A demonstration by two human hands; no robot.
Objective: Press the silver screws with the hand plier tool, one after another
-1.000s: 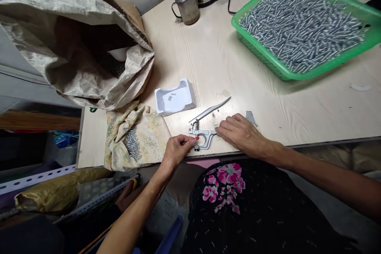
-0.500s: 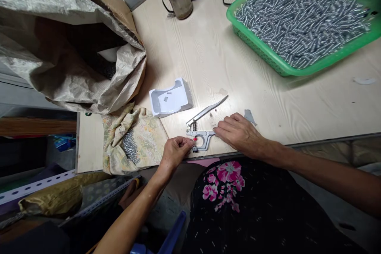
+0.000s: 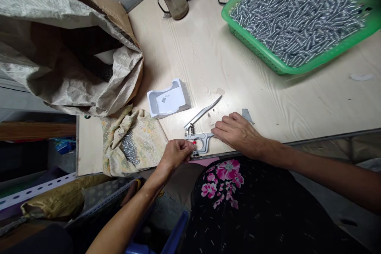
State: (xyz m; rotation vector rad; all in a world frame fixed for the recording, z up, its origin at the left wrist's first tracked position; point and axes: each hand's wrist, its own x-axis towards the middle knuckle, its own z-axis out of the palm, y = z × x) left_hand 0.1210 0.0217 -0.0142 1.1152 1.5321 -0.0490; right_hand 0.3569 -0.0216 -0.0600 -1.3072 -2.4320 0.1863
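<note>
Grey snap pliers [image 3: 205, 138] lie near the table's front edge, their upper handle raised and a spring and a red part by the jaw. My right hand [image 3: 238, 133] is closed round the end of the lower handle, its fingers curled. At the jaw my left hand [image 3: 177, 154] pinches with thumb and fingertips; whatever small piece is between them is hidden. Left of this hand, small metal pieces [image 3: 130, 149] are heaped on a floral cloth [image 3: 151, 137]. Behind the pliers stands a white tray [image 3: 184, 97] with several small metal pieces in it.
A green basket [image 3: 253, 49] full of small metal pieces stands at the back right. The large open sack [image 3: 125, 75] is at the left. A lidded metal mug [image 3: 175, 2] stands at the back. A grey scrap [image 3: 247, 115] lies beyond my right hand.
The view has shifted slightly. My left thumb has moved a little closer to the jaw of the pliers. My right hand keeps its hold on the handle, and the upper handle stays raised.
</note>
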